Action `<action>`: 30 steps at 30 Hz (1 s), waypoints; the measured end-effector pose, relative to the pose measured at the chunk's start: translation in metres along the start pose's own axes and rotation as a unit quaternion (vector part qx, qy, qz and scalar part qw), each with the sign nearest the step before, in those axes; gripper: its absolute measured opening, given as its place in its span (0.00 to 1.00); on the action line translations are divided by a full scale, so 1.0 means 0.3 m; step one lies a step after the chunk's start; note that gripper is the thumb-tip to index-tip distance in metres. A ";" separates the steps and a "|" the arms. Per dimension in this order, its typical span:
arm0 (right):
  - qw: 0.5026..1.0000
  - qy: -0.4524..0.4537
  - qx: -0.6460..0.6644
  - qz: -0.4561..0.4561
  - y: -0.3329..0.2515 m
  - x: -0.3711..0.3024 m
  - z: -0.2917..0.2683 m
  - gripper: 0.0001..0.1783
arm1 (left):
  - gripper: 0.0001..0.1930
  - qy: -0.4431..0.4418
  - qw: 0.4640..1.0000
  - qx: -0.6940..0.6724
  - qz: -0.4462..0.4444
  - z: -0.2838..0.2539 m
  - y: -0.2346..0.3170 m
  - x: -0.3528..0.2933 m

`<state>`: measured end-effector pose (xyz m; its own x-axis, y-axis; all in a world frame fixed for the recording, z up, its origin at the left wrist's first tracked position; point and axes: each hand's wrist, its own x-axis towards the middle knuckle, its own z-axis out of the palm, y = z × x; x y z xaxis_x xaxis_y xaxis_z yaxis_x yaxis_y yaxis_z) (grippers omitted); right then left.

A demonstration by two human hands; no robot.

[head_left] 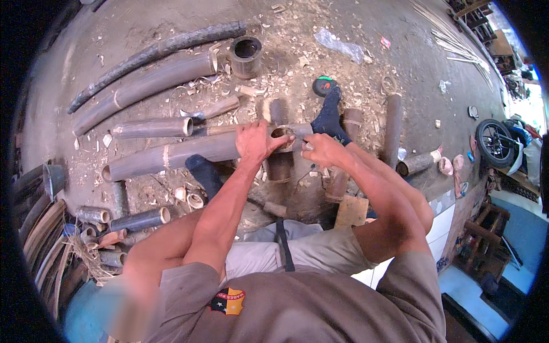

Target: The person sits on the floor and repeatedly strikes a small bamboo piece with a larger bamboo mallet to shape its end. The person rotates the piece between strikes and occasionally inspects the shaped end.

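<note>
A long brown bamboo pole (200, 150) lies crosswise in front of me, over a shorter bamboo piece (279, 171). Near its right end the wall is cut open, showing a pale hollow (281, 135). My left hand (255, 141) wraps over the pole just left of this opening, thumb at its edge. At the opening's right side is my right hand (321, 150), fingers closed around something slim, mostly hidden, pointing toward the cut. My dark-socked right foot (329, 119) rests against the pole's right end; the left foot (204, 175) is beside its near side.
Several bamboo lengths (151, 86) lie beyond the pole, near a short wide bamboo cylinder (246, 67) and a wooden-handled blade (214, 108). A round black-and-green object (324, 86) is past my right foot. Chips cover the ground. A wooden block (351, 211) sits by my right leg.
</note>
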<state>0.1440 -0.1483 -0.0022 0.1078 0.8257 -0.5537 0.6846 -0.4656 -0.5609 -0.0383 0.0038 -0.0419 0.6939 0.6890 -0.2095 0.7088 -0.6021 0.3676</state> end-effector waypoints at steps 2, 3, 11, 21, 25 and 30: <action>0.998 -0.054 -0.002 0.027 -0.042 0.018 -0.053 0.20 | 0.49 -0.004 1.000 -0.017 0.000 0.000 -0.001 -0.004; 0.997 -0.081 0.000 0.010 -0.086 0.031 -0.097 0.20 | 0.48 -0.005 1.000 -0.021 -0.002 -0.003 -0.014 -0.009; 0.957 -0.119 -0.264 -0.004 -0.256 0.122 -0.075 0.17 | 0.52 -0.034 0.995 0.011 0.090 -0.010 -0.065 -0.006; 0.896 0.047 0.417 0.145 -0.212 -0.022 0.349 0.22 | 0.42 -0.125 0.980 0.002 0.154 -0.071 -0.162 0.027; 0.758 0.172 0.617 0.125 -0.335 0.061 0.476 0.12 | 0.34 -0.091 0.981 0.009 0.173 -0.044 -0.180 0.015; 0.511 0.177 0.826 0.157 -0.504 0.176 0.396 0.11 | 0.23 -0.177 0.979 -0.056 0.085 -0.028 -0.192 0.037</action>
<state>-0.0393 -0.0721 -0.0197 0.3489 0.4977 -0.7941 -0.9189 0.0151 -0.3942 -0.0726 0.0494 -0.0578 0.8150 0.3887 -0.4298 0.5750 -0.6341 0.5169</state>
